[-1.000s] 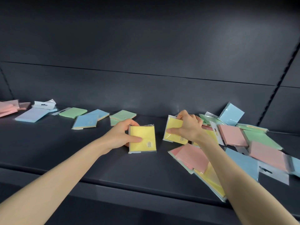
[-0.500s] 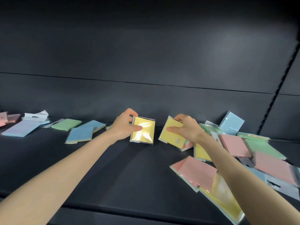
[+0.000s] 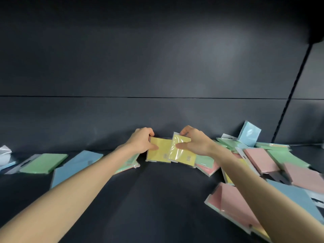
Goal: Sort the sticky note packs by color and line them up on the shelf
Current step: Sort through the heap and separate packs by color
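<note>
At the far left edge of the dark shelf [image 3: 157, 199] lay a crumpled clear wrapper [image 3: 4, 152], with a pale blue pack [image 3: 7, 165] just below it. Next came a green pack [image 3: 43, 163] lying flat, and beside that a blue pack [image 3: 77, 165], partly covered by the left forearm. A small stack of green and pink packs [image 3: 130, 163] showed from under the left wrist.

In the middle, close to the back panel [image 3: 157, 67], the left hand [image 3: 142, 142] gripped the left yellow pack [image 3: 157, 152], thumb on its front face and fingers curled over its top left corner. The pack's lower edge met the shelf. Just to its right, the right hand [image 3: 194, 142] pinched the right yellow pack [image 3: 180, 151], thumb on the glossy front and fingers behind the top edge. This pack was tilted, and its left side overlapped the right edge of the first.

To the right sat the unsorted pile. A mint green pack [image 3: 205, 161] peeked from under the right wrist. A light blue pack [image 3: 249, 133] leaned upright against the back panel, with a pink pack [image 3: 259, 159] below it and more green, pink and blue ones overlapping beyond. A large pink pack [image 3: 231, 202] lay nearest the front, partly under the right forearm.
</note>
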{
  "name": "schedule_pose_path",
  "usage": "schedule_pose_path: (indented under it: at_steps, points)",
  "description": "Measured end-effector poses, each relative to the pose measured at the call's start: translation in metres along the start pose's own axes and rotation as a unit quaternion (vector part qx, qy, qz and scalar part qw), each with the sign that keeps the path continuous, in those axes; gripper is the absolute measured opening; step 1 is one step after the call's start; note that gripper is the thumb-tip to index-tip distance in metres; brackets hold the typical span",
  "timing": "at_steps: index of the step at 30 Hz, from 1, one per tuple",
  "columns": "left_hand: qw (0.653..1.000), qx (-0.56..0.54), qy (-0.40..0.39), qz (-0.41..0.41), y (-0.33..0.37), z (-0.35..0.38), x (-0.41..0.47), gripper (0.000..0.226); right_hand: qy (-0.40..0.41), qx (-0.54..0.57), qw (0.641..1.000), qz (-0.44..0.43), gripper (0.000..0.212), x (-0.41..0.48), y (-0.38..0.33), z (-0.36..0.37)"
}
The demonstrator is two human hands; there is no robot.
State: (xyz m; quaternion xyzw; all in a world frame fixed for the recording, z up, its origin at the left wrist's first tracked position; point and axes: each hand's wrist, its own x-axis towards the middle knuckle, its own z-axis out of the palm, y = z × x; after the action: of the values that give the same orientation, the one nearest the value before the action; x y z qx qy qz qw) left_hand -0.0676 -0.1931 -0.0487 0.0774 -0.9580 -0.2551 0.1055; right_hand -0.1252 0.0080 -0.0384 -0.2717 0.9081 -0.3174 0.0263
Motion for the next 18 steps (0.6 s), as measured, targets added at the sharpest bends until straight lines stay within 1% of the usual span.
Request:
schedule_pose_path:
  at_steps: [2, 4, 7, 10, 12, 15, 18]
  points:
    - [0.999, 0.030, -0.011, 0.002, -0.004, 0.002, 0.002, 0.055, -0.012, 0.006, 1.000, 0.004, 0.038, 0.001, -0.002, 0.002]
    - [0.998, 0.056, -0.013, 0.016, -0.009, 0.003, 0.002, 0.054, -0.022, 0.015, 1.000, 0.002, 0.035, 0.004, -0.004, 0.007]
    - [0.996, 0.075, 0.009, 0.054, -0.018, -0.003, -0.001, 0.043, -0.045, 0.033, 0.998, -0.005, 0.033, 0.009, -0.011, 0.016]
    - [0.996, 0.054, 0.032, 0.062, -0.025, -0.010, -0.007, 0.027, -0.078, 0.024, 0.997, -0.012, 0.032, 0.013, -0.019, 0.027]
    - [0.996, 0.041, 0.036, 0.066, -0.028, -0.014, -0.011, 0.022, -0.087, 0.016, 0.996, -0.020, 0.031, 0.015, -0.025, 0.037]
    - [0.996, 0.037, 0.034, 0.079, -0.031, -0.016, -0.019, 0.021, -0.094, -0.046, 0.994, -0.043, 0.030, 0.015, -0.027, 0.049]
    - [0.994, 0.047, 0.023, 0.092, -0.030, -0.015, -0.025, 0.022, -0.103, -0.126, 0.986, -0.034, 0.041, 0.006, -0.028, 0.049]
